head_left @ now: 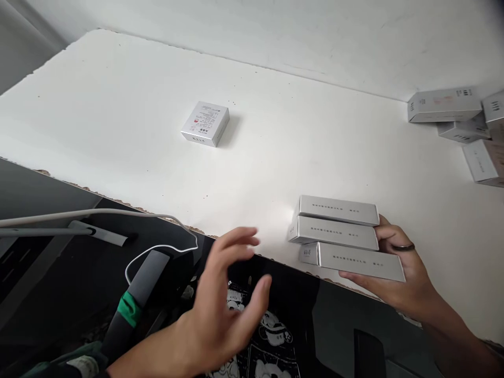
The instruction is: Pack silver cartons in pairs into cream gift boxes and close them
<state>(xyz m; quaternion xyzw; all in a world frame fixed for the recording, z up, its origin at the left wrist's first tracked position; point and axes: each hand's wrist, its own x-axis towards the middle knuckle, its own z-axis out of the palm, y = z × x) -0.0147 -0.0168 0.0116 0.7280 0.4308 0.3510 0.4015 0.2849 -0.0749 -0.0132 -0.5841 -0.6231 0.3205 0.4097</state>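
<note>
Three silver-white cartons stand side by side near the table's front edge: a far carton (pixel 338 210), a middle carton (pixel 334 232) and a near carton (pixel 360 262). Around their right ends my right hand (pixel 405 262) is closed, thumb on the near side and fingers at the far side, a dark ring on one finger. To their left, over the table edge, my left hand (pixel 228 294) is open and holds nothing, its fingers curved and thumb apart. Farther back on the left, a single small carton (pixel 205 124) lies flat with printed text on top.
Several similar cartons (pixel 444 105) are piled at the right, by the wall (pixel 354 42). The white table (pixel 129 115) has a chipped front edge. Below it are a white cable (pixel 153 214) and a dark bar with a green band (pixel 129 308).
</note>
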